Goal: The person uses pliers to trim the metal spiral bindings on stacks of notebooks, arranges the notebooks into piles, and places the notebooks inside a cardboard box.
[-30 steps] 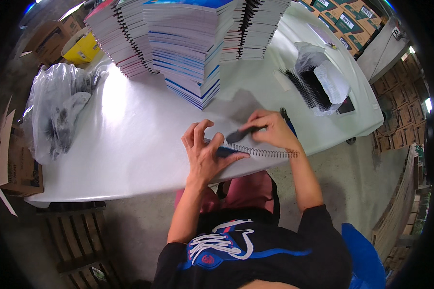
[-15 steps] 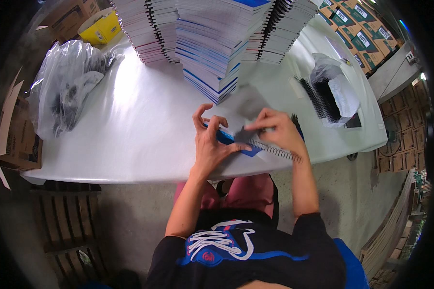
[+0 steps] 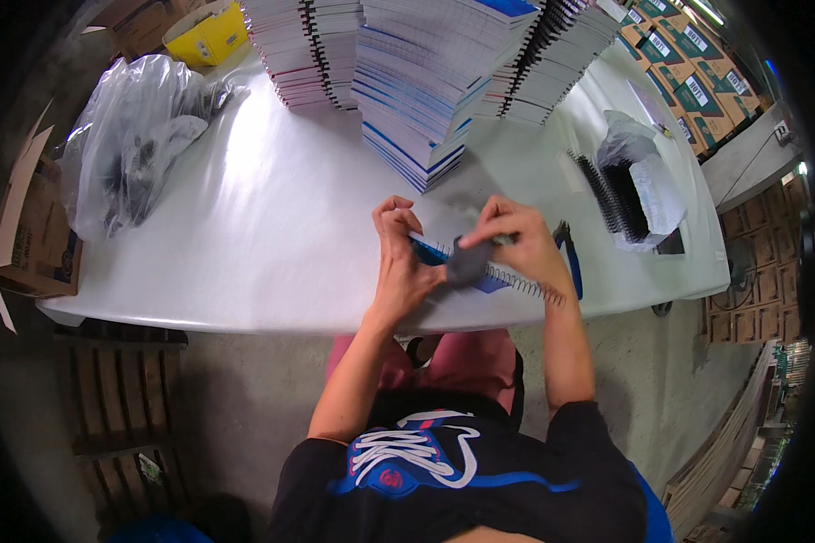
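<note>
A small notebook with a blue cover lies at the table's near edge, gripped along its left part by my left hand, thumb pressing toward the spine. A dark wire coil runs along the spine and sticks out to the right, passing under my right wrist. My right hand pinches a dark grey piece over the spine; motion blurs it, so its kind is unclear. Beside that hand lies a blue-handled tool, likely pliers.
Tall stacks of blue-edged notebooks and spiral-bound books stand at the back. On the right, a plastic bag holds black coils. A clear plastic bag, a cardboard box and a yellow box are on the left.
The grey piece now sits lower, over the spine by my left thumb. My left fingers have curled in more. The view has shifted slightly, and more of the blue-handled tool shows.
</note>
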Available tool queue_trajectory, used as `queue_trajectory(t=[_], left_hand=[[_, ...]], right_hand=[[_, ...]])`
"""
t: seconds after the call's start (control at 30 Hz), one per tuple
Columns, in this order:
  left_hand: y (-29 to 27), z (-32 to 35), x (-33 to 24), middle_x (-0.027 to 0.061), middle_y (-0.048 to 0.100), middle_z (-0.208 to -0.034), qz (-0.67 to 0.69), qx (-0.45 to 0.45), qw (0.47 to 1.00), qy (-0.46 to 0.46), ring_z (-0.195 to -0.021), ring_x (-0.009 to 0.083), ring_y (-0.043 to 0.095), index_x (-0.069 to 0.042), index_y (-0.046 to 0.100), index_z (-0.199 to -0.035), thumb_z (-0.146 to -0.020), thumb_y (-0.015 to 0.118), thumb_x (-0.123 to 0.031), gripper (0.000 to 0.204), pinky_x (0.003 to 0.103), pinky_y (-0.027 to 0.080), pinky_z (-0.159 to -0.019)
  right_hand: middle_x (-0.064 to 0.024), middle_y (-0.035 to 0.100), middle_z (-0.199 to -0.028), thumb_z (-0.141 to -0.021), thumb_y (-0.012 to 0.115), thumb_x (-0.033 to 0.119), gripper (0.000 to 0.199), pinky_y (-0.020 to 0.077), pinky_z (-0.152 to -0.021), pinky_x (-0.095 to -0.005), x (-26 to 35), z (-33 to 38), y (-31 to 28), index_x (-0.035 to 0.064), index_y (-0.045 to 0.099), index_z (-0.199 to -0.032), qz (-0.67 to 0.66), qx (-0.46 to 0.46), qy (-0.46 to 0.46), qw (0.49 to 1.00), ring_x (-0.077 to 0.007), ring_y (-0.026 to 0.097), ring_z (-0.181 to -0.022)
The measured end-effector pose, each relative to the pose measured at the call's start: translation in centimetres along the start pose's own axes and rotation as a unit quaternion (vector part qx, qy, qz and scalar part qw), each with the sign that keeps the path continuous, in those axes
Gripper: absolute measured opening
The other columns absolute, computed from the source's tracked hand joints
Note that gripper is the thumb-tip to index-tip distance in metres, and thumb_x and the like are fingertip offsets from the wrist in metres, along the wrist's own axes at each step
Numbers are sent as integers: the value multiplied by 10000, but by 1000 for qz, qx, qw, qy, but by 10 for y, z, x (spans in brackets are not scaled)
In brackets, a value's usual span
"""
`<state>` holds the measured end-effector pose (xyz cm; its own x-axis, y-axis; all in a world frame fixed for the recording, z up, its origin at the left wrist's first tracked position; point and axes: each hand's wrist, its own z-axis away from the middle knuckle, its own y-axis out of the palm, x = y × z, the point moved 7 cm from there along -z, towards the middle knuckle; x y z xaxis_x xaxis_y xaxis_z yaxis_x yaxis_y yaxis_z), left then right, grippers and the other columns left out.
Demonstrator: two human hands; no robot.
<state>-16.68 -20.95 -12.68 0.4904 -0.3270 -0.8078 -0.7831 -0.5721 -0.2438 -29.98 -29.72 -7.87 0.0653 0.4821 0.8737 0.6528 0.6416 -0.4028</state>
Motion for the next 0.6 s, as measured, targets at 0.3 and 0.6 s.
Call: queue_trajectory(t=[0.3,0.6], left_hand=[[12,0,4,156,283,-1070,41,41,997,-45,-1047,282,356,-6,240,-1034,-404,905,-444,1016,346,363,-890],[14,2,0,160,276,-1083,66,49,996,-22,-1045,277,342,-37,202,-1104,-489,894,-384,988,346,357,-900]], right_hand=[[-14,546,-745,-588,604,-119,384,409,-657,-238,-17,-2,4,74,738,-892,50,-35,100,993,-113,517,-724],[-73,553,-758,-628,647,-9,264,415,-589,-259,-25,-8,8,49,718,-876,90,-28,87,992,-163,537,-675]])
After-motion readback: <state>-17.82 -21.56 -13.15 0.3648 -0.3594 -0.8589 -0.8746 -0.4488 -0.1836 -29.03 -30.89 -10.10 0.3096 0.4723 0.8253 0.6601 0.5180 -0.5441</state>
